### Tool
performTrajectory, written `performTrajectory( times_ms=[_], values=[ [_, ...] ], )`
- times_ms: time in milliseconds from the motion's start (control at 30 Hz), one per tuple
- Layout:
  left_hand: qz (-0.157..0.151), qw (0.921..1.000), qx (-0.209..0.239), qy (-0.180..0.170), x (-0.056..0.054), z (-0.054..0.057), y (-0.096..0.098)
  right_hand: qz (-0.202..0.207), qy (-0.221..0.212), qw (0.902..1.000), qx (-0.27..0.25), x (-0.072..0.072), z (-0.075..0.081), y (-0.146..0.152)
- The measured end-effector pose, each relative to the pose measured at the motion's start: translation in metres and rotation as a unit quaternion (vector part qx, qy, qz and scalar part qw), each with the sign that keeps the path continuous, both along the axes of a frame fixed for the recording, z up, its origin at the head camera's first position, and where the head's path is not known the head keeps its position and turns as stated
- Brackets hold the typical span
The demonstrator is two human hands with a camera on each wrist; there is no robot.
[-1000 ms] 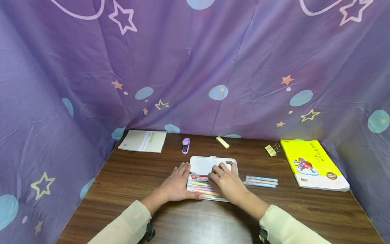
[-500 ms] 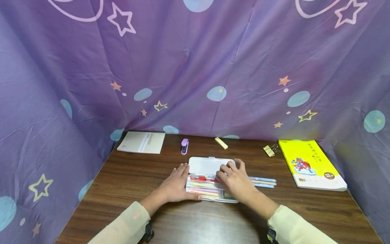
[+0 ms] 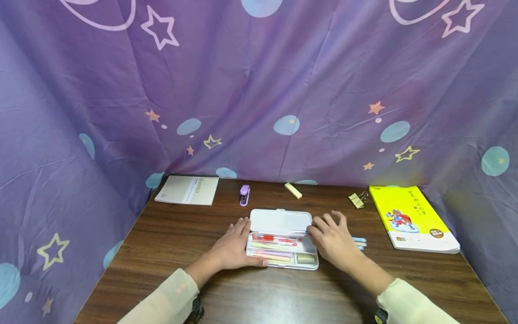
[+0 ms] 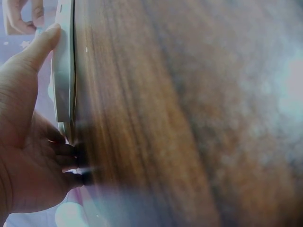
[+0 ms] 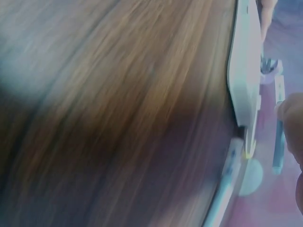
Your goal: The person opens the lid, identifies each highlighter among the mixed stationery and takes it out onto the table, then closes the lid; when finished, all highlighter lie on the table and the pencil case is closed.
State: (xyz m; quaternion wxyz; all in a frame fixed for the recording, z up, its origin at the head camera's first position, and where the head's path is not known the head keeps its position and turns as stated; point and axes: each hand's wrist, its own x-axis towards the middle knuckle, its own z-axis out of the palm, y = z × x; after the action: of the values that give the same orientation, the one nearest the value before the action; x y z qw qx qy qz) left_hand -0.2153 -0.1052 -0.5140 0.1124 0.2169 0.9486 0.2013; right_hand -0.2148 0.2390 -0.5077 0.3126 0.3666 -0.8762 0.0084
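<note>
A white pencil case (image 3: 280, 221) lies with its lid folded back on the table. Red pens (image 3: 283, 240), pale yellow and pink pens (image 3: 270, 256) and a small olive-coloured block (image 3: 305, 258) are inside. My left hand (image 3: 232, 245) rests at the case's left end, thumb along the front edge, fingers extended by the left side. Just off the right end, my right hand (image 3: 333, 238) pinches a slim pen (image 5: 278, 146) with a blue-grey end; in the head view the fingers mostly hide it. Pens (image 3: 359, 243) with blue and beige bodies lie on the table, partly behind this hand.
Along the back are a notebook (image 3: 188, 190), a purple stapler (image 3: 244, 195), a pale yellow bar (image 3: 293, 190) and a binder clip (image 3: 358, 200). A yellow book (image 3: 413, 216) lies at the right. A purple curtain (image 3: 226, 90) surrounds the table (image 3: 182, 229).
My right hand has moved right from over the case to past its right end, carrying the pen and uncovering the case's contents. My left hand stays at the case.
</note>
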Motion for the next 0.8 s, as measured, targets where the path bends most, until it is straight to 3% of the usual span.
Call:
performTrajectory(
  times_ms=[500, 800],
  values=[
    [0.001, 0.9999, -0.01, 0.001, 0.002, 0.001, 0.0, -0.035, -0.048, 0.9977, -0.034, 0.01, -0.007, 0.05],
    [0.004, 1.0, -0.009, -0.001, -0.001, -0.002, 0.001, -0.043, -0.044, 0.9977, -0.029, 0.019, -0.013, 0.07]
  ],
)
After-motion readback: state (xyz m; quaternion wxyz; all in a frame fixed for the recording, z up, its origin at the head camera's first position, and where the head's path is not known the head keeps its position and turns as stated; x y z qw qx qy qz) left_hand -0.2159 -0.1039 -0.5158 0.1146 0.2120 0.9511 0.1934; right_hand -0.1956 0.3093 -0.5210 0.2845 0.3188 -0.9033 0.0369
